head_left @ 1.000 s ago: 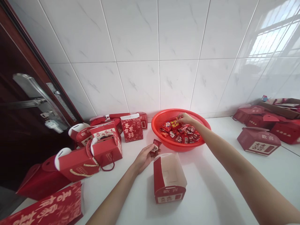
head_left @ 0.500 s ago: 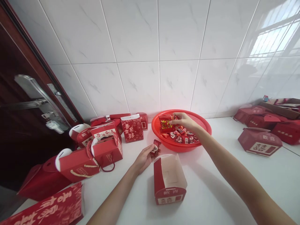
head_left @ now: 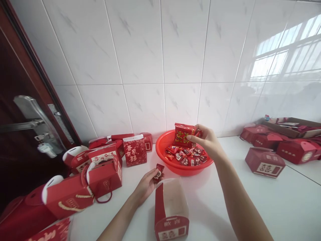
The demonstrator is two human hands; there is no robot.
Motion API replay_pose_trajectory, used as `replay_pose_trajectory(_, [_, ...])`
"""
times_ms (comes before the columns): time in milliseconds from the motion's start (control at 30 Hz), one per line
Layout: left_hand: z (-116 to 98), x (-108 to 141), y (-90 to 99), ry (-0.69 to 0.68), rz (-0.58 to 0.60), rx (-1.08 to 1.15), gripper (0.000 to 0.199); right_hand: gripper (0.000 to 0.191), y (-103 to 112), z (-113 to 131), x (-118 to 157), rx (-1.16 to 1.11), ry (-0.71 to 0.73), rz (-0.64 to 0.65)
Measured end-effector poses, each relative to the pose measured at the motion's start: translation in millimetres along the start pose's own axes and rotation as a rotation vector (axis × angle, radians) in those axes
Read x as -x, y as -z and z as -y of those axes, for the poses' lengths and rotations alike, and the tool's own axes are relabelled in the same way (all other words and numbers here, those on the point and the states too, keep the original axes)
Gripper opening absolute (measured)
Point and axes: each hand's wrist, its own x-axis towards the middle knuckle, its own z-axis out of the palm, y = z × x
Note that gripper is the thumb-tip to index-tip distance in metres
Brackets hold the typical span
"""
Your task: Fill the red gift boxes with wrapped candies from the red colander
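Sweet [head_left: 158, 173] is sitting pinched in my left hand [head_left: 144, 186]; apart from it, my right hand [head_left: 210, 142] is gripping a red packet [head_left: 180, 135] above the basket [head_left: 185, 171]. Open box [head_left: 172, 223] is standing near my left hand, showing no sweets inside; basket is holding more.

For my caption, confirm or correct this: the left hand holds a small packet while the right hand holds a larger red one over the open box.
Not quite: the head view shows the right hand holding the larger red packet over the red basket, not the open box. The left hand does hold a small packet.
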Motion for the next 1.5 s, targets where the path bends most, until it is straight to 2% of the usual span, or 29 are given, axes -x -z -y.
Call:
replay_pose_trajectory(167, [-1,3,-2.4,0.002,-0.033,-0.025,0.02,0.031,4,10,6,0.034,0.029,-0.025])
replay_pose_trajectory(367, [-4,7,-6.5,0.01,-0.081,-0.078,0.013,0.026,10,3,1,0.091,0.034,-0.055])
replay_pose_trajectory(533, [-5,7,-7.3,0.043,-0.116,-0.133,0.027,0.021,16,-6,-4,0.208,0.073,-0.084])
replay_pose_trajectory(667, [-6,6,-9.3,0.057,-0.137,-0.155,0.039,0.022,17,-11,-7,0.262,0.045,-0.072])
replay_pose_trajectory(800, [-7,7,-12.0,0.06,-0.157,-0.165,0.04,0.025,15,-10,-7,0.276,0.021,-0.028])
replay_pose_trajectory(967, [-8,10,-15.2,0.035,-0.18,-0.153,0.041,0.022,8,-1,-2,0.219,0.009,0.114])
replay_pose_trajectory(1100, [-11,13,-18.4,-0.029,-0.183,-0.121,0.032,0.023,3,8,5,0.217,0.048,0.2])
replay_pose_trajectory(1333, [-41,19,-27.7,-0.121,-0.128,-0.093,0.015,0.022,-7,21,16,0.252,0.072,0.306])
replay_pose_trajectory(1500, [-72,36,-36.1,-0.203,-0.067,-0.164,0.033,0.018,-17,31,27,0.314,0.168,0.368])
